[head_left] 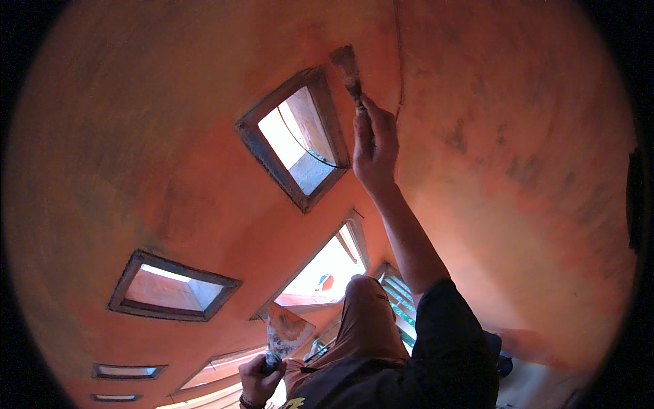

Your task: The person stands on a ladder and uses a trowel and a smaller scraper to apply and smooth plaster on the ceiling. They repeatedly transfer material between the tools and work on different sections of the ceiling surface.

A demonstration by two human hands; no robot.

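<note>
Patches [160, 198] of brown and brighter orange mottle the broad orange-red wall [61, 170] on our left, so we judge its surface uneven. Low down sit two small, slot-like windows [129, 371], and above them a dark-framed, four-sided window [176, 286]; orange colour reaches close to the frames, and that much looks covered. Next comes our left hand [260, 378], wrapped around the handle of a wide, flat, triangular scraper [289, 330] smeared with grey and orange; it hangs low, near the large bright opening [320, 273]. Higher up, a tilted window with a thick dark frame [253, 160] stands beside the part being worked. Just right of its top corner is a narrow, dirty, flat-bladed scraper [346, 65], gripped by our raised right hand [377, 146], blade upward — whether it touches the wall we cannot tell. Beyond it a thin dark seam [400, 68] runs down, and then the paler orange right-hand wall [538, 238] shows many dark smudges [504, 146]. Our judgement: the work is partway — colour nearly everywhere, but blotches on both sides likely left to even out.
</note>
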